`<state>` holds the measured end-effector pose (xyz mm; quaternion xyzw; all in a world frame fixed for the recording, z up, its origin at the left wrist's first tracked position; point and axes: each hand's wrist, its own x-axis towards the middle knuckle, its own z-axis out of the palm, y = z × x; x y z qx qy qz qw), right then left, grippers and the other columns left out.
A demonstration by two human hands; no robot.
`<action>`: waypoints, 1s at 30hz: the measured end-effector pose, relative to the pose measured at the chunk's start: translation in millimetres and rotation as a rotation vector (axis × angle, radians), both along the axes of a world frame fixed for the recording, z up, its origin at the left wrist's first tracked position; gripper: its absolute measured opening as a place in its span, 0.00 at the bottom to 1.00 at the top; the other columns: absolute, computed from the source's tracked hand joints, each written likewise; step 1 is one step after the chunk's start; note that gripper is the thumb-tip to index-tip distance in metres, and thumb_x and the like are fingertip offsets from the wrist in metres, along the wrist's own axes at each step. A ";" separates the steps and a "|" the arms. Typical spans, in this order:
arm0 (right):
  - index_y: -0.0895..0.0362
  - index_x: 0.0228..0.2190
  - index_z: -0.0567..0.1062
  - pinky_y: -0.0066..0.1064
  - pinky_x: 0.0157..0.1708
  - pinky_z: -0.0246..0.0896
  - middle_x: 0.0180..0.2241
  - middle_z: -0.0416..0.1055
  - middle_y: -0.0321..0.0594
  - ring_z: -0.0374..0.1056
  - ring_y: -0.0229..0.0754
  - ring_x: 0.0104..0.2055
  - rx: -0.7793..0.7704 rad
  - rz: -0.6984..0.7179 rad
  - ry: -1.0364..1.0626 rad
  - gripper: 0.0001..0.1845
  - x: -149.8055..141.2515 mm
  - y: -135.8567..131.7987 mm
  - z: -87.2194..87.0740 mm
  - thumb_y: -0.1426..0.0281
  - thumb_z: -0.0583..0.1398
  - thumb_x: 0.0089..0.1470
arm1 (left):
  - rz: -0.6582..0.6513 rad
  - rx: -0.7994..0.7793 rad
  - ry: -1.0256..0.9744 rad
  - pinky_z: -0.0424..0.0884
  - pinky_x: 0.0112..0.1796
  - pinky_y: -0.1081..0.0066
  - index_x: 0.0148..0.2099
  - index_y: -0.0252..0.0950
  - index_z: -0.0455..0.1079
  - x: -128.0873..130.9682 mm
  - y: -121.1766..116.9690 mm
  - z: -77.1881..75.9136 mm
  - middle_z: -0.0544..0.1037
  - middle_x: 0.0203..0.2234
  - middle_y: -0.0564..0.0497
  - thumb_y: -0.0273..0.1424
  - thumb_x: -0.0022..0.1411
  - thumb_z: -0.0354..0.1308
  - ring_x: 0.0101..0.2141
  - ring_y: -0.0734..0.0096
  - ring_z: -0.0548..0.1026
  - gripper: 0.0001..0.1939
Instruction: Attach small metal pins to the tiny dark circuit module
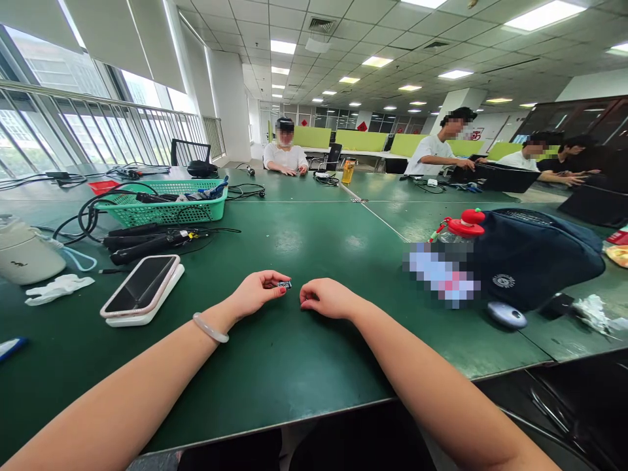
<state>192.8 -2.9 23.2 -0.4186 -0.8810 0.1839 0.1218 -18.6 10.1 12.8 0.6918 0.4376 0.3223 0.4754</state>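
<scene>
My left hand (258, 292), with a pale bangle (210, 328) on its wrist, pinches a small dark object with whitish marks (284, 284) between thumb and fingers. Its kind is too small to make out. Just to the right, my right hand (328, 297) is closed, its fingers curled inward and thumb tucked under. Whatever may be in it is hidden. A narrow gap lies between the two hands. Both are low over the green table (275, 373), near its front edge.
Left of me are a phone (143, 284) on a white box, a teal basket (167, 210) with cables, and a pale cup (27, 252). A dark blue bag (534, 255), a red-lidded bottle (464, 229) and a computer mouse (507, 315) lie right. Several people sit beyond.
</scene>
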 end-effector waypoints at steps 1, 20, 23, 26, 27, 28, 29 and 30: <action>0.56 0.27 0.74 0.23 0.26 0.51 0.25 0.68 0.33 0.60 0.32 0.26 0.004 -0.002 -0.005 0.02 1.1 0.0 0.2 0.73 0.59 0.48 | -0.005 0.003 0.008 0.68 0.44 0.63 0.44 0.33 0.70 0.0 -0.2 0.3 0.77 0.37 0.46 0.35 0.48 0.61 0.37 0.67 0.74 0.20; 0.54 0.28 0.73 0.26 0.27 0.51 0.31 0.70 0.36 0.66 0.36 0.30 0.262 -0.179 -0.204 0.05 -1.3 7.4 -14.6 0.72 0.56 0.52 | -0.028 0.061 0.172 0.67 0.41 0.66 0.44 0.34 0.71 2.1 -3.3 2.7 0.75 0.32 0.48 0.40 0.48 0.60 0.35 0.67 0.72 0.21; 0.54 0.28 0.73 0.26 0.27 0.52 0.32 0.70 0.37 0.65 0.36 0.30 0.281 -0.204 -0.195 0.05 -2.1 7.7 -15.0 0.73 0.56 0.53 | -0.033 0.067 0.161 0.67 0.41 0.66 0.44 0.34 0.71 1.5 -2.6 0.9 0.75 0.32 0.48 0.40 0.48 0.60 0.35 0.67 0.72 0.21; 0.55 0.30 0.72 0.26 0.29 0.53 0.32 0.69 0.37 0.65 0.36 0.32 0.325 -0.240 -0.124 0.06 -5.2 5.5 -12.4 0.73 0.54 0.54 | -0.034 0.076 0.169 0.67 0.41 0.66 0.44 0.34 0.71 1.8 -2.4 -1.0 0.76 0.33 0.48 0.39 0.48 0.60 0.36 0.67 0.72 0.21; 0.55 0.30 0.71 0.26 0.30 0.53 0.32 0.69 0.36 0.65 0.36 0.33 0.344 -0.243 -0.095 0.07 -7.0 3.8 -11.0 0.73 0.53 0.55 | -0.029 0.085 0.181 0.67 0.41 0.66 0.44 0.35 0.71 2.4 -2.6 -1.2 0.76 0.33 0.48 0.39 0.48 0.60 0.36 0.66 0.72 0.21; 0.54 0.31 0.71 0.25 0.31 0.53 0.33 0.68 0.36 0.65 0.35 0.33 0.360 -0.239 -0.073 0.07 -9.2 1.6 -9.4 0.73 0.53 0.55 | -0.024 0.100 0.198 0.67 0.41 0.66 0.43 0.36 0.71 3.2 -3.0 -1.2 0.77 0.34 0.48 0.39 0.48 0.60 0.36 0.66 0.72 0.20; 0.54 0.32 0.71 0.25 0.31 0.53 0.33 0.68 0.36 0.65 0.35 0.33 0.374 -0.230 -0.060 0.07 -11.7 -0.8 -7.8 0.72 0.53 0.56 | -0.023 0.118 0.215 0.67 0.41 0.66 0.43 0.37 0.72 4.2 -3.6 -0.9 0.77 0.34 0.49 0.39 0.49 0.59 0.36 0.66 0.72 0.19; 0.54 0.32 0.71 0.25 0.31 0.53 0.33 0.68 0.36 0.65 0.35 0.33 0.387 -0.221 -0.057 0.07 -14.2 -3.2 -6.5 0.72 0.52 0.56 | -0.025 0.137 0.229 0.67 0.42 0.66 0.43 0.37 0.72 5.3 -4.4 -0.3 0.77 0.35 0.49 0.38 0.49 0.59 0.37 0.66 0.72 0.18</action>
